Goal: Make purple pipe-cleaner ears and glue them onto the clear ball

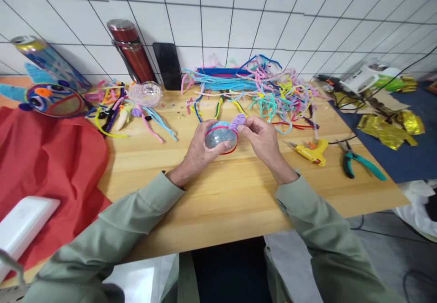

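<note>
My left hand (201, 146) is wrapped round a clear plastic ball (218, 138) that has red and blue pipe cleaner along its edges. Between the thumb and finger of my right hand (261, 139) is a small purple pipe-cleaner piece (237, 121), flat and oval. It lies against the upper right edge of the ball; whether it is fixed there I cannot tell. Right of my hands a yellow glue gun (312, 151) rests on the wooden table (211, 207), with teal-handled pliers (362, 162) beside it.
Loose pipe cleaners (235, 82) pile up along the tiled wall. A red flask (131, 50), a black phone (167, 66) and a clear ball half (146, 94) stand at the back left. A decorated ball (54, 99) sits by red cloth (51, 157). Gold foil (385, 130) lies right.
</note>
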`<state>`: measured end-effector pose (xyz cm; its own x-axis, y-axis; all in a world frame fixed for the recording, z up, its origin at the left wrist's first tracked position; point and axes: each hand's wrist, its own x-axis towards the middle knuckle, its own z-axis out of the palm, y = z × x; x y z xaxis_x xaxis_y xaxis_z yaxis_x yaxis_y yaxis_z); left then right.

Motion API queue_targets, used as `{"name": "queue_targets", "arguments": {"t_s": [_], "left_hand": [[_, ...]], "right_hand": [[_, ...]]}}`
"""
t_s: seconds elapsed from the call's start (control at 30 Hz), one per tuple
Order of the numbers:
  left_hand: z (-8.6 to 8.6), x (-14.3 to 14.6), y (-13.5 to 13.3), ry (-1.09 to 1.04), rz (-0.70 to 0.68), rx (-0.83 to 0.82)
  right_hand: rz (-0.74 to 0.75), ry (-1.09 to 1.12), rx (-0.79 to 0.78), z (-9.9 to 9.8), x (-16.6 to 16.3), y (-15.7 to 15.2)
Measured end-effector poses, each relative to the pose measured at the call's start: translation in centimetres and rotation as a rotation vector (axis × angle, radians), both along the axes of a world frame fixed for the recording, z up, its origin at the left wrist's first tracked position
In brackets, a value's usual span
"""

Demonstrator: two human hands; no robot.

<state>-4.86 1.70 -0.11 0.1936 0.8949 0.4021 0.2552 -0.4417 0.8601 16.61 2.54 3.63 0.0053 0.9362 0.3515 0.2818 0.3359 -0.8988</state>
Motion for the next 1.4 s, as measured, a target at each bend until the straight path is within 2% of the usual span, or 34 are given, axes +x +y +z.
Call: {"name": "queue_targets", "arguments": {"t_s": [0.53, 1.4], "left_hand": [[-1.1, -0.2, 0.5, 0.016, 0.004, 0.072], [-1.2, 0.0, 0.6, -0.001, 0.006, 0.095]], "right_hand": [[-0.013, 0.01, -0.014, -0.9, -0.1, -0.2], [-0.044, -0.011, -0.013, -1.5, -0.4, -0.3]]}}
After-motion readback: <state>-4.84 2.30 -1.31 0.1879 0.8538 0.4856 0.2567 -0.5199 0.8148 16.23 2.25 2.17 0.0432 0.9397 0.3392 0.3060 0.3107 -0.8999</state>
